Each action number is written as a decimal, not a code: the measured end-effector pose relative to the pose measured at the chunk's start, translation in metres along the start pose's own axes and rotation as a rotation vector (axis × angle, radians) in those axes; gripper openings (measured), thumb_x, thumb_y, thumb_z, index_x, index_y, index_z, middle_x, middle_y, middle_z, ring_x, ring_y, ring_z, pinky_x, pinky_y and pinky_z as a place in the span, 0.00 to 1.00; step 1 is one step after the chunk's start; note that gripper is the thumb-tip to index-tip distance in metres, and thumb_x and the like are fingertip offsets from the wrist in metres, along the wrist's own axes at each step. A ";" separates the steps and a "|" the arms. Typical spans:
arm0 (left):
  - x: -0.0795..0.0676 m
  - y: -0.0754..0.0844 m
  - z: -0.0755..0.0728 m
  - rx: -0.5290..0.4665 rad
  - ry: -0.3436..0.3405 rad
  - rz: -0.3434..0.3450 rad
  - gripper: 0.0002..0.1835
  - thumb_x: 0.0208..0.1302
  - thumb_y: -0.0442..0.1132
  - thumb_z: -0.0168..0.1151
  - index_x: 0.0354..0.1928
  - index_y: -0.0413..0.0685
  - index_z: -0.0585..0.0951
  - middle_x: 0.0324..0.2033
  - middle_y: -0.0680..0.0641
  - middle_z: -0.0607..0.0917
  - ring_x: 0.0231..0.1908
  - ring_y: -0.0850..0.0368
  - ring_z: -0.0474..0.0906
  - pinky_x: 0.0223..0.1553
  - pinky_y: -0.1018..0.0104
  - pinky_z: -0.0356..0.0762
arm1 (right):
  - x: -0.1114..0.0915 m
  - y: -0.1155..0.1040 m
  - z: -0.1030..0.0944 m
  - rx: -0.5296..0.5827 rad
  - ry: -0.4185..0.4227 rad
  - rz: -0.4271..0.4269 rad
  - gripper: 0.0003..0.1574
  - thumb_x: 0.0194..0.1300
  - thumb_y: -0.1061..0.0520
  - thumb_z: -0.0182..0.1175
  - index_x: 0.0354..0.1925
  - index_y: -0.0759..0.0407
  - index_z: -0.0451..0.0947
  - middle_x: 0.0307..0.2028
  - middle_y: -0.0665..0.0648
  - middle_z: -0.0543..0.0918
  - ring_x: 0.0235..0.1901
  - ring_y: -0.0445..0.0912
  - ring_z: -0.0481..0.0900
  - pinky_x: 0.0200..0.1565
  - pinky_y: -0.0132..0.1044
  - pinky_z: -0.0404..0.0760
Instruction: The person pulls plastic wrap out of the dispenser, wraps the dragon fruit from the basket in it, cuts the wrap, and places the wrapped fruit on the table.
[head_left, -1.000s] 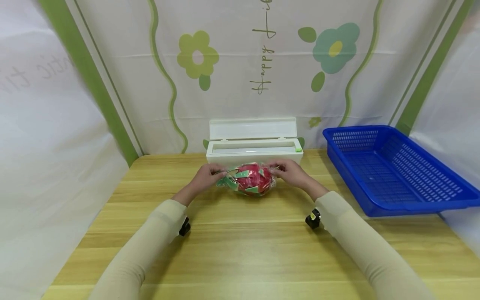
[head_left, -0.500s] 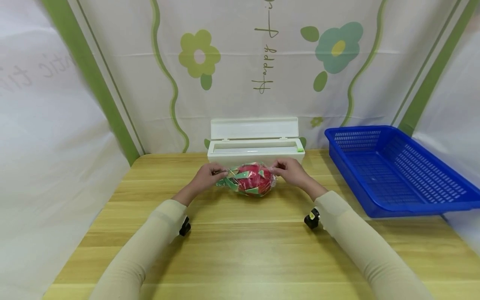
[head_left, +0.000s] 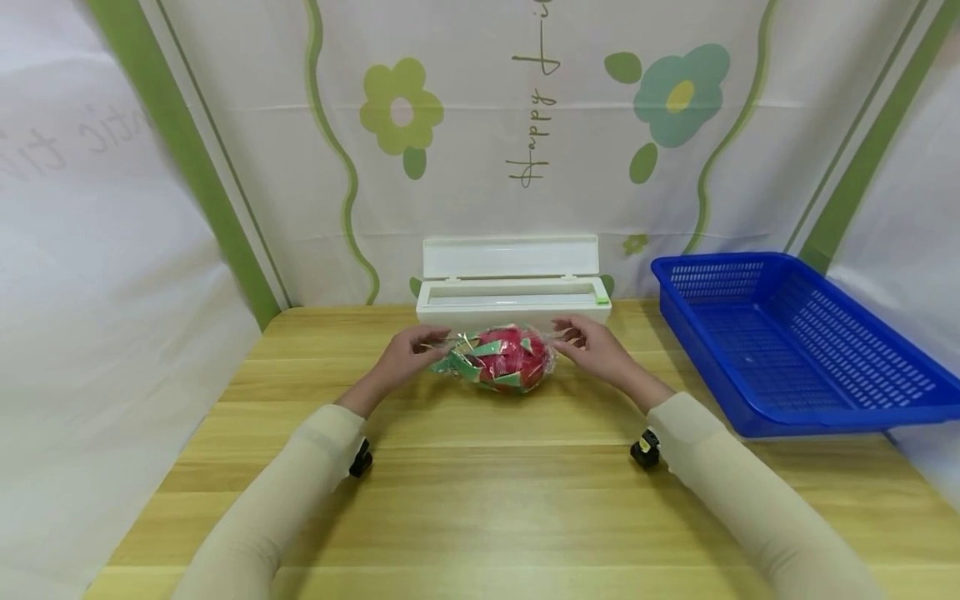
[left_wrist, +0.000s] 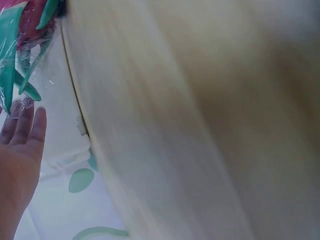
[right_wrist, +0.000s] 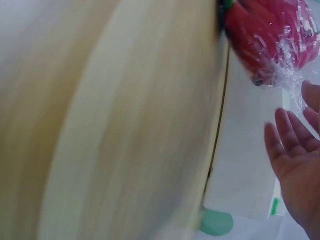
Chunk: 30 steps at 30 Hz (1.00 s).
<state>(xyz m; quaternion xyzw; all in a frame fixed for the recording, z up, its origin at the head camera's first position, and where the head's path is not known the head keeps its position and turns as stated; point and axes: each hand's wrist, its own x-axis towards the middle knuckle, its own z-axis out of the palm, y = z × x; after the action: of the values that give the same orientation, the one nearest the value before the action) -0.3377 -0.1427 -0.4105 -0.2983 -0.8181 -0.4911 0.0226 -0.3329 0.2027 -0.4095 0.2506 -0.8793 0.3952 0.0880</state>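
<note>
A dragon fruit (head_left: 508,358), red with green scales, lies on the wooden table wrapped in clear cling film. At its left end, my left hand (head_left: 408,354) has its fingers loosely extended, fingertips right at the green tips. The left wrist view shows the fingers of this left hand (left_wrist: 22,150) straight beside the film. My right hand (head_left: 596,350) is at the fruit's other end, thumb and fingers spread apart. In the right wrist view, loose film (right_wrist: 292,82) hangs close to the parted fingers of the right hand (right_wrist: 295,155).
Behind the fruit stands a white cling film dispenser (head_left: 513,315) with its lid (head_left: 510,257) raised. A blue perforated basket (head_left: 697,367) is at the right on the table (head_left: 480,500). A printed curtain (head_left: 480,167) hangs at the back.
Both hands have let go of the film ends, their fingers loosening. The right hand has drawn slightly to the right, the left slightly to the left. The fruit stays in place.
</note>
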 end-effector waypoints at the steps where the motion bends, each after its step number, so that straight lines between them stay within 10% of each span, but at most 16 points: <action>1: -0.001 -0.003 0.000 0.050 0.004 0.035 0.22 0.57 0.40 0.59 0.54 0.42 0.72 0.48 0.47 0.75 0.45 0.51 0.72 0.45 0.57 0.71 | -0.002 0.000 -0.002 -0.060 0.000 -0.053 0.28 0.59 0.56 0.58 0.57 0.60 0.66 0.49 0.57 0.74 0.43 0.49 0.73 0.43 0.43 0.74; 6: -0.006 -0.005 -0.002 0.381 0.017 0.259 0.31 0.51 0.41 0.64 0.59 0.45 0.67 0.54 0.49 0.69 0.50 0.51 0.69 0.49 0.54 0.68 | -0.008 0.000 -0.009 -0.407 0.015 -0.342 0.40 0.52 0.60 0.63 0.62 0.60 0.59 0.58 0.59 0.66 0.54 0.53 0.66 0.52 0.47 0.67; 11: -0.005 -0.001 -0.002 0.636 -0.014 0.466 0.37 0.47 0.45 0.66 0.61 0.43 0.65 0.56 0.47 0.68 0.52 0.52 0.68 0.50 0.57 0.68 | -0.009 -0.001 -0.010 -0.527 0.014 -0.525 0.42 0.48 0.63 0.66 0.61 0.62 0.61 0.58 0.62 0.66 0.54 0.55 0.67 0.51 0.47 0.69; 18: -0.004 0.002 -0.003 0.771 -0.095 0.591 0.40 0.46 0.47 0.68 0.61 0.41 0.64 0.54 0.42 0.70 0.50 0.50 0.69 0.48 0.59 0.70 | -0.009 -0.002 -0.008 -0.581 0.019 -0.570 0.37 0.50 0.63 0.64 0.59 0.61 0.65 0.55 0.63 0.70 0.49 0.55 0.72 0.46 0.45 0.73; 30: 0.001 0.001 -0.002 0.802 -0.041 0.646 0.21 0.51 0.35 0.65 0.49 0.40 0.77 0.41 0.45 0.79 0.40 0.55 0.76 0.39 0.66 0.75 | -0.006 -0.004 -0.005 -0.605 0.061 -0.572 0.26 0.52 0.60 0.62 0.52 0.60 0.73 0.45 0.60 0.78 0.37 0.53 0.79 0.37 0.42 0.78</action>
<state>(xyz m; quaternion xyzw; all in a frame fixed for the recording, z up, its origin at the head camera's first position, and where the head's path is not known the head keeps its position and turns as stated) -0.3383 -0.1433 -0.4082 -0.5133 -0.8085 -0.1009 0.2696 -0.3259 0.2064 -0.4056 0.4359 -0.8476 0.0860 0.2901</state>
